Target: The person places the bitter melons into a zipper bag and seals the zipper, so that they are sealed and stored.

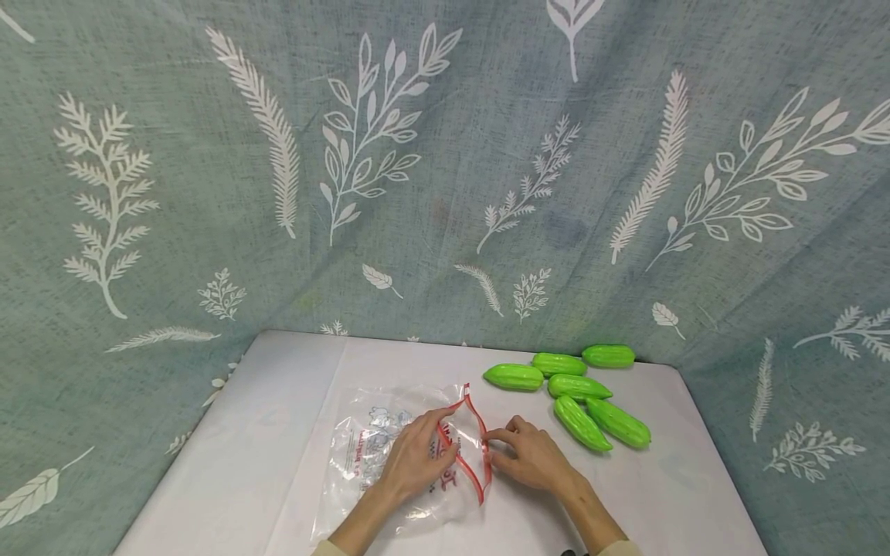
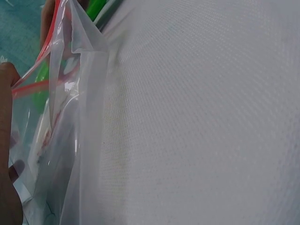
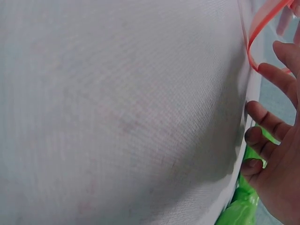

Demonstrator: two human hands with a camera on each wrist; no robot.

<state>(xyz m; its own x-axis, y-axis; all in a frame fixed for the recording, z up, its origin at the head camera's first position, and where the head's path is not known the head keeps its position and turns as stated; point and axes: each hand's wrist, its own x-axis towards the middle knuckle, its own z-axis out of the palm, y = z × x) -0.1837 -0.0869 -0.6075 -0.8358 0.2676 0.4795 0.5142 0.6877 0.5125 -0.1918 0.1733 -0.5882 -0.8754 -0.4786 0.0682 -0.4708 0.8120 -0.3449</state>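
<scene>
A clear plastic zip bag with a red-edged mouth lies flat on the table, its mouth facing right and gaping. Over the bag's near layer spreads my left hand, fingertips at the left red strip and thumb apart from them. My right hand is at the other side of the mouth, its index finger touching the red strip while the other fingers stay loosely extended. Blue and red printing shows on the bag. The left wrist view catches the bag's folded clear side beside the left thumb.
Several bright green ridged vegetables, like bitter melons, lie at the back right, one green vegetable closest to the right hand. The white table meets a green-grey leaf-patterned cloth behind and at both sides.
</scene>
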